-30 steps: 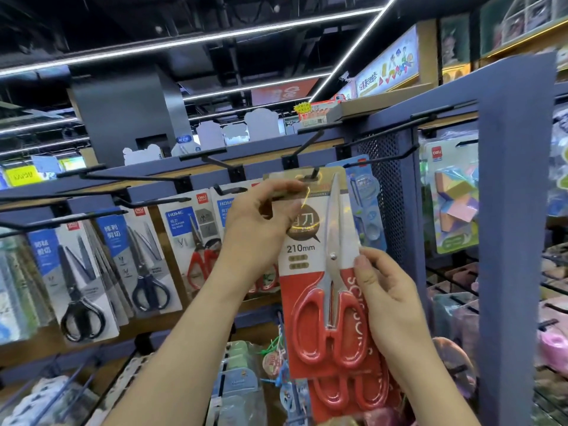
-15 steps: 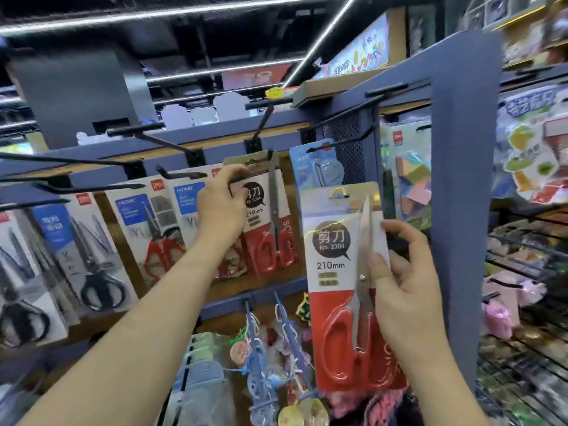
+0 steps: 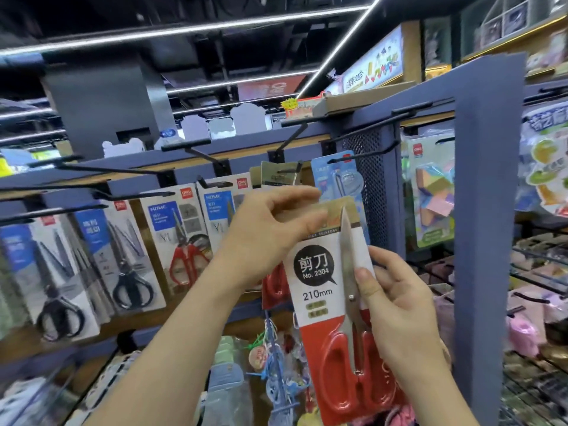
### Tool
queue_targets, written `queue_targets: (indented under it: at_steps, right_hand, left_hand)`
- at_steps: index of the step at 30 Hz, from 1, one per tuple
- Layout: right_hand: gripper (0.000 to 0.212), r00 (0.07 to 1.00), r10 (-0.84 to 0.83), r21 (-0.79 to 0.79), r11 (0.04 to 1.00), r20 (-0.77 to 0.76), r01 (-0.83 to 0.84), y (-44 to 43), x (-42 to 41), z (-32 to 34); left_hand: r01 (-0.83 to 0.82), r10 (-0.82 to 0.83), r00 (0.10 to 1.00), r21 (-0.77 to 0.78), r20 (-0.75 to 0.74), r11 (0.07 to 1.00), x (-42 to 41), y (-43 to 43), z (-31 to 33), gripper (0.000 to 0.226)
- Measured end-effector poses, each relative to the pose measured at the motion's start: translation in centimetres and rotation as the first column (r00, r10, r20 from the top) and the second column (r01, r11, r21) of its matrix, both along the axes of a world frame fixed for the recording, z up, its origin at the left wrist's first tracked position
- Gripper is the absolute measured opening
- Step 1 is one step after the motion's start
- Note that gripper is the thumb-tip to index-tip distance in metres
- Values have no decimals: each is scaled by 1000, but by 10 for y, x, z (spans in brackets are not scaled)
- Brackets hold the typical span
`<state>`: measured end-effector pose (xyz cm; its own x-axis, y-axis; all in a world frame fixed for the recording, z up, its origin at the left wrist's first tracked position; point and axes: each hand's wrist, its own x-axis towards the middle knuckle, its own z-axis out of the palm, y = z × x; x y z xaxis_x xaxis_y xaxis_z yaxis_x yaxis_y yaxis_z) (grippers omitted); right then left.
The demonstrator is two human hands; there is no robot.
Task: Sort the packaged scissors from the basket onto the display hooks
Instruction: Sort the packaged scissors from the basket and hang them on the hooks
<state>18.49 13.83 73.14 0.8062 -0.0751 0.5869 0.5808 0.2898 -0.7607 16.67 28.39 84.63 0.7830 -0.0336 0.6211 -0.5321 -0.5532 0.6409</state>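
So both hands are on the same scissors pack (image 3: 316,290) right now. The right hand (image 3: 402,321) has the lower right side of it, thumb pressed flat on the front over the steel blade, fingers wrapped round the back, so it's clamped on properly. The left hand (image 3: 267,232) is up at the tan header strip at the top, thumb and fingers pinching the top left corner of the card. The pack is held in the air and tilted a bit, red handles at the bottom below the right-hand grip. The label, which reads No. 2304 and 210mm, sits between the two grips.

Just behind the left hand there's a matching hung pack (image 3: 278,176) already on its hook (image 3: 286,171); a bit of its red handle peeks out under the left wrist. The held pack's header is lower than that hook and in front of it, not on it.

Further out past the left hand hang a red shears pack (image 3: 179,238) and a black-handled scissors pack (image 3: 129,259). Above the held pack's top edge is a blue pack (image 3: 335,179), and off beyond the right hand stands a blue post (image 3: 488,210).
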Motion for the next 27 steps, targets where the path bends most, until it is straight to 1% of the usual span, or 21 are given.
queue_targets:
  at_steps: [1,2,3,5,8,11,13,15,18,20,23,27]
  right_hand:
    - [16,1000,4,7,1000,7,-4,2,0,0]
    - [17,1000,19,8,1000,13,-19,3,-1,0]
    - [20,999,46,-5,999,18,-46,3,-2,1]
    - [24,991,130,-69,989,9,-129,1,-4,2]
    - [32,950,294,-198,930,-100,-309,-10,-8,1]
    - [30,890,391,-222,870,-234,-440,-18,-8,-7]
    - [24,880,389,-225,863,-274,-452,-21,-7,-10]
    - [27,874,392,-233,857,-286,-460,-19,-6,-8]
    - [28,880,390,-168,881,-272,-442,-15,-2,-5]
    - [28,886,380,-154,890,-268,-428,-14,-1,-4]
    - [26,892,373,-130,901,-255,-414,-12,-2,-4]
    - [37,933,298,-76,945,-200,-318,-4,0,-8]
  left_hand:
    - [-34,33,999,33,23,999,0,0,-1,19]
    - [-75,73,996,34,48,997,0,1,-1,16]
    - [-94,94,994,-2,58,996,-1,1,-1,13]
    - [-112,118,990,-73,83,991,-3,0,1,16]
    - [-94,119,975,-136,186,986,-10,-1,8,19]
    - [-45,99,959,-203,266,978,-16,-6,15,15]
    - [-46,102,952,-196,289,980,-16,-10,19,13]
    - [-68,122,950,-190,288,979,-13,-13,22,13]
    - [-99,156,948,-207,278,973,-4,-12,30,14]
    - [-100,155,952,-208,266,973,0,-13,34,15]
    - [-87,133,972,-230,195,969,3,-12,41,17]
    - [-115,136,990,-320,44,941,17,-2,44,14]
